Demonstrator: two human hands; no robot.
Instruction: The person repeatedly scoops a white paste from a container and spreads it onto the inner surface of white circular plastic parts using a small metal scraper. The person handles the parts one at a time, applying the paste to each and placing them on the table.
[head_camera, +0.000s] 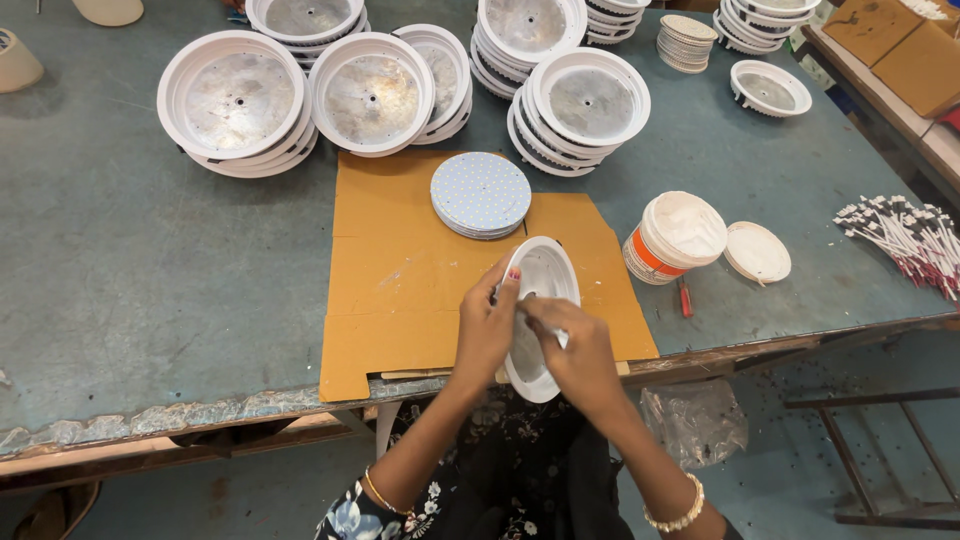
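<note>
Stacks of white round housings (240, 105) are sitting along the far edge of the grey-green table (130, 270). A brown cardboard sheet (400, 290) is overhanging the near edge, carrying a stack of dotted white discs (481, 193). White tub (675, 237), its lid (757, 252) just beside it and a wire bundle (905, 240) are lying toward the right edge.

The right hand (578, 355) hides the middle of the white housing (545, 275).

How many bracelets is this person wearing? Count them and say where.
2. A thin gold bracelet on the left wrist, a beaded bracelet on the right wrist. The sleeves may hide others.
</note>
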